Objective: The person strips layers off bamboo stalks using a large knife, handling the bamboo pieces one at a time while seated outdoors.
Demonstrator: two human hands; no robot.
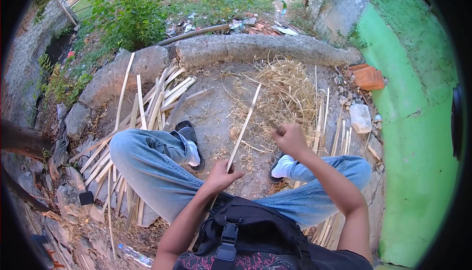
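A long, pale bamboo strip [250, 112] slants up and away from my left hand [222, 175], which is closed around its lower part between my knees. My right hand [291, 139] is a fist, raised to the right of the strip and apart from it. A slim, dark tool [279, 130] pokes out of that fist; its far end is too blurred to make out. Beyond my hands lies a heap of curly, straw-coloured shavings [287, 90]. More shavings are scattered on the ground between my feet.
Many pale strips [157, 98] are piled at my left, and others [322, 117] lie at my right. A low concrete kerb [265, 46] runs across the far side. The green wall [408, 147] stands at right, near a whitish block [361, 118]. A plastic bottle [135, 255] lies lower left.
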